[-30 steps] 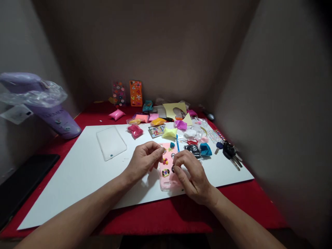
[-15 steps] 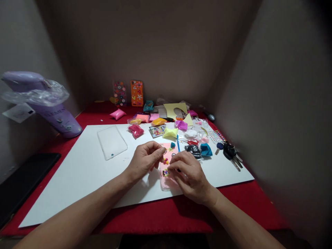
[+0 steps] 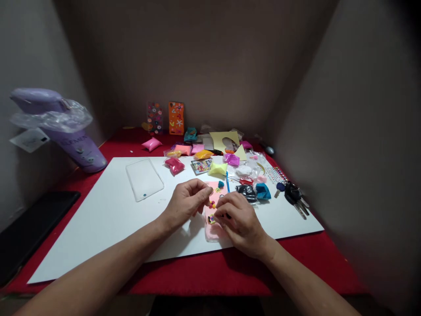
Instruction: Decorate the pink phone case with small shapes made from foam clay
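A pink phone case [image 3: 212, 230] lies on the white board [image 3: 131, 232], partly covered by my hands. Small clay-like decorations sit on it: a red and yellow flower [image 3: 212, 204], a teal lump [image 3: 221, 184] and a ring-shaped piece with a coloured centre [image 3: 211, 219]. My left hand [image 3: 190, 197] hovers over the case's left edge, thumb and forefinger pinched; whatever is between them is too small to make out. My right hand [image 3: 241, 224] is over the right side, fingertips pinched close to the ring-shaped piece, and what they hold is hidden.
A clear case [image 3: 144, 180] lies at left. Behind the hands are several clay packets, among them a yellow one [image 3: 217, 169] and a black one [image 3: 246, 193]. Keys [image 3: 296, 197] rest at right. Two decorated cases, one orange [image 3: 176, 118], lean on the wall. A purple bottle [image 3: 79, 147] stands left.
The whole view has shifted slightly, so things appear a little further right. Both hands keep nearly the same pinched poses over the pink case.
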`<state>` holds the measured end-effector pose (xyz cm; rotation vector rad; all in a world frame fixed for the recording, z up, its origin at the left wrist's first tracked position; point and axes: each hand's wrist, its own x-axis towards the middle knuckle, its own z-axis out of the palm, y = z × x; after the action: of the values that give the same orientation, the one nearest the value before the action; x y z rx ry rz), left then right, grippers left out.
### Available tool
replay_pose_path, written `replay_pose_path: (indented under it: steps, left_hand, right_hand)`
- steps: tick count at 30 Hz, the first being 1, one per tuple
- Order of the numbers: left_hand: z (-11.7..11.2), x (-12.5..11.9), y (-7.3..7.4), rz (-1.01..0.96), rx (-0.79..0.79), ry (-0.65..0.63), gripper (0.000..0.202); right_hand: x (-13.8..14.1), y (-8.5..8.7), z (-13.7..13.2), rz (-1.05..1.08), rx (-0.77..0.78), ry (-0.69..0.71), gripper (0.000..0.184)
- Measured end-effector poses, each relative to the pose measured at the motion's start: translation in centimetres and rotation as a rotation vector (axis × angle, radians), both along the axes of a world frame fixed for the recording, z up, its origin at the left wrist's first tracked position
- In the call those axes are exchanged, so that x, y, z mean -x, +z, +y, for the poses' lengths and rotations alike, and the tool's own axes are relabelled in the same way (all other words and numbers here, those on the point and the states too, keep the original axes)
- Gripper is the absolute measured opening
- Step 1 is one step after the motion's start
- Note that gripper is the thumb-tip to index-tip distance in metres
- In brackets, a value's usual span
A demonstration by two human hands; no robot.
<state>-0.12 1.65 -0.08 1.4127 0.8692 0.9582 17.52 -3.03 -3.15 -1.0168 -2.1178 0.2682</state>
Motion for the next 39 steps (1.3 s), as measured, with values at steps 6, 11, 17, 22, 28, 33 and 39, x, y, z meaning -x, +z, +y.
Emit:
replay_pose_path:
  steps: [6,11,17,22,28,33,39]
  left_hand:
    - [-0.04,0.06,0.01,0.003,-0.005,-0.004,0.025]
    - [-0.14,0.06,0.12,0.01,-0.003,-0.001,0.026]
    - [-0.15,0.01,0.22,0.012,-0.005,-0.007,0.026]
    - [-0.2,-0.07,0.33,0.01,0.0,0.009,0.026]
    - [-0.18,-0.05,0.22,0.01,0.004,0.011,0.027]
    - [-0.23,0.01,0.16,0.024,-0.009,-0.007,0.027]
    - [-0.52,0.06,0.3,0.064,-0.059,-0.117,0.027]
  right_hand:
    - [0.09,0.22,0.02,-0.022,-0.004,0.004,0.01]
    - [0.05,0.21,0.0,-0.017,-0.017,0.004,0.015]
    - [-0.12,0.26,-0.07,-0.006,-0.022,0.005,0.015]
    - [-0.11,0.36,-0.16,0.059,-0.038,0.001,0.012]
    - [-0.08,0.67,-0.29,0.127,-0.068,-0.013,0.009]
    - [-0.08,0.83,-0.38,0.123,-0.07,-0.004,0.01]
    - [0.03,0.72,-0.26,0.16,-0.129,-0.054,0.023]
